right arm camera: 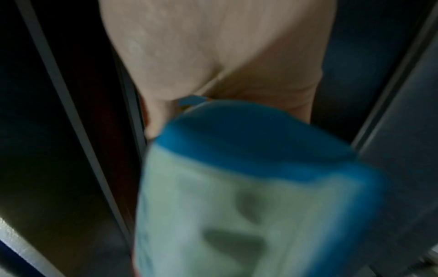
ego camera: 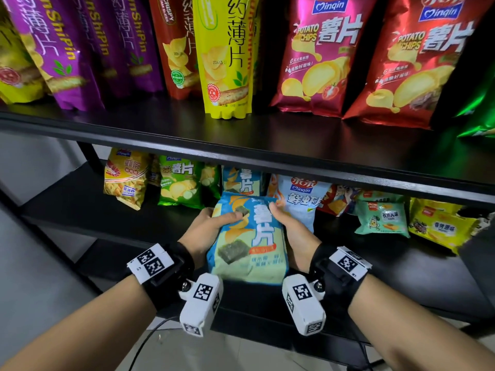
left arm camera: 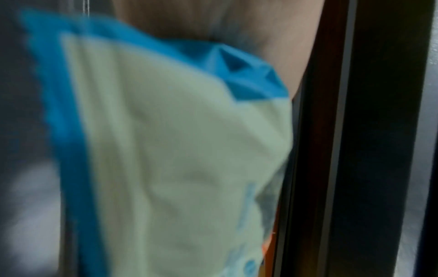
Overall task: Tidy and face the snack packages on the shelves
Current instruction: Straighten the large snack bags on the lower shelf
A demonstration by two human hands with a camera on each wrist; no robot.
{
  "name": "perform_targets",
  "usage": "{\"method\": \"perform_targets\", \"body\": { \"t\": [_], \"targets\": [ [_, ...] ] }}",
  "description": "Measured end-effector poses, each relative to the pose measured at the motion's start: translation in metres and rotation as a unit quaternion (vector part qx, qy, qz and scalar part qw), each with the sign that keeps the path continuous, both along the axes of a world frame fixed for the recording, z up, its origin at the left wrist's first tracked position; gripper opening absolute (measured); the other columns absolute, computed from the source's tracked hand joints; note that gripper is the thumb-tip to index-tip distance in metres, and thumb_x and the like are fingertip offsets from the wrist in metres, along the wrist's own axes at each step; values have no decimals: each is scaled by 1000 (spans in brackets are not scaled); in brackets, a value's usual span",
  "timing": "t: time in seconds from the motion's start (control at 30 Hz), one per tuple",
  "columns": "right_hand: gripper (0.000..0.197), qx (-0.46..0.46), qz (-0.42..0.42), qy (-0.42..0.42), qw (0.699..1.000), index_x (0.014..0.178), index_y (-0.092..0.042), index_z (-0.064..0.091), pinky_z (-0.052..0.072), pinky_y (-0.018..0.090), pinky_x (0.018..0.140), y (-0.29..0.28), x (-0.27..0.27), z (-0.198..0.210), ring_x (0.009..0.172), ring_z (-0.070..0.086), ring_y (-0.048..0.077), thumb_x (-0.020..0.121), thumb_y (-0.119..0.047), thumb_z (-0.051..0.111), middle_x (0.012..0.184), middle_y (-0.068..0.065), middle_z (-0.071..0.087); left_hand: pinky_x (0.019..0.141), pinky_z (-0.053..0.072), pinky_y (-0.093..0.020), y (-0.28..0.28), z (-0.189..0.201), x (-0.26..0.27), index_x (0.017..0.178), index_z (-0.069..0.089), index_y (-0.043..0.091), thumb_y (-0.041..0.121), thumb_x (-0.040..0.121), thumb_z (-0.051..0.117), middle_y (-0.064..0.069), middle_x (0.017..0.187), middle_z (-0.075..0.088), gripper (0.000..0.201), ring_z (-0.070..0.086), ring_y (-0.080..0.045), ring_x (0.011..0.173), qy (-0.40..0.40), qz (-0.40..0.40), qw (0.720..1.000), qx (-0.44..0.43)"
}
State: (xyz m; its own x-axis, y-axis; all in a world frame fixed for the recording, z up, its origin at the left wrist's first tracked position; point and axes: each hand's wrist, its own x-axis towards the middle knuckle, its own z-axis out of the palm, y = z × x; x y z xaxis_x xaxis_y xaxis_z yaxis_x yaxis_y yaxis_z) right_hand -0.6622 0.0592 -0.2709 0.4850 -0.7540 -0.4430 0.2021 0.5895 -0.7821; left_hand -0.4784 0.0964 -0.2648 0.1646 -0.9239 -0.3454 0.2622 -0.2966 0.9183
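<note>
Blue-and-pale-green chip bag [ego camera: 247,236] held in both hands, front face up toward the head camera, lifted in front of the lower shelf [ego camera: 80,210]. Left hand [ego camera: 211,226] grips the bag's left edge near the top, thumb curled over the printed face, fingers hidden behind. Right hand [ego camera: 288,223] grips the right edge likewise, thumb tip on the upper front. Bag tilted, top away from the person, bottom seam toward the wrists. Each wrist carries a black strap with white marker blocks.

Left wrist view: blurred; pale lower part of the bag [left arm camera: 177,159] with its blue border fills the frame, palm [left arm camera: 237,24] above it. Right wrist view: also blurred; bag bottom [right arm camera: 249,196] close to the lens, palm [right arm camera: 213,56] behind.

Just behind the held bag, a matching blue bag [ego camera: 242,180] stands on the lower shelf. Left of it, a green chip bag [ego camera: 182,183], then an orange snack bag [ego camera: 126,178]. Right of it, a pale blue bag [ego camera: 300,199], then a mint-green pack [ego camera: 383,218] and a yellow pack [ego camera: 439,223].

Upper shelf [ego camera: 267,135]: purple bags [ego camera: 59,49] at left, a yellow bag [ego camera: 227,57] at middle standing forward of its row, two red chip bags [ego camera: 318,54] at right.
</note>
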Motion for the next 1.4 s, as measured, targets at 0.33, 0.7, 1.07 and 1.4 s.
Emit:
{"method": "perform_targets", "body": {
  "t": [0.33, 0.7, 1.07, 1.4],
  "targets": [
    [45, 29, 31, -57, 997, 111, -12, 74, 56, 43, 93, -7, -2, 5, 100, 71, 30, 71, -33, 80, 109, 12, 72, 72, 62, -40, 5, -2, 18, 132, 62, 13, 53, 105, 30, -14, 125, 70, 58, 73, -29, 103, 194, -44, 979, 34],
    [47, 78, 81, 31, 993, 113, -14, 69, 61, 43, 60, -2, 16, -2, 81, 74, 36, 98, -48, 40, 102, 17, 75, 69, 54, -41, 9, -11, -12, 97, 75, 16, 64, 92, 47, -12, 81, 60, 55, 56, -26, 63, 254, -142, 957, -17],
    [68, -5, 12, 2, 1000, 133, -19, 59, 46, 57, 103, 0, 4, 7, 118, 64, 34, 80, -62, 57, 129, 15, 66, 78, 62, -36, 4, -38, -14, 130, 41, 7, 34, 59, 94, -17, 128, 63, 92, 72, -19, 99, 21, 112, 990, -80],
    [53, -144, 58, 34, 987, 114, -2, 67, 56, 42, 91, 1, -8, -18, 105, 69, 31, 71, 27, 61, 110, 16, 73, 114, 41, -50, 17, -39, -6, 146, 21, 49, 35, 57, 94, -5, 150, 31, 116, 41, -20, 141, -213, -22, 926, -312]
  ]
}}
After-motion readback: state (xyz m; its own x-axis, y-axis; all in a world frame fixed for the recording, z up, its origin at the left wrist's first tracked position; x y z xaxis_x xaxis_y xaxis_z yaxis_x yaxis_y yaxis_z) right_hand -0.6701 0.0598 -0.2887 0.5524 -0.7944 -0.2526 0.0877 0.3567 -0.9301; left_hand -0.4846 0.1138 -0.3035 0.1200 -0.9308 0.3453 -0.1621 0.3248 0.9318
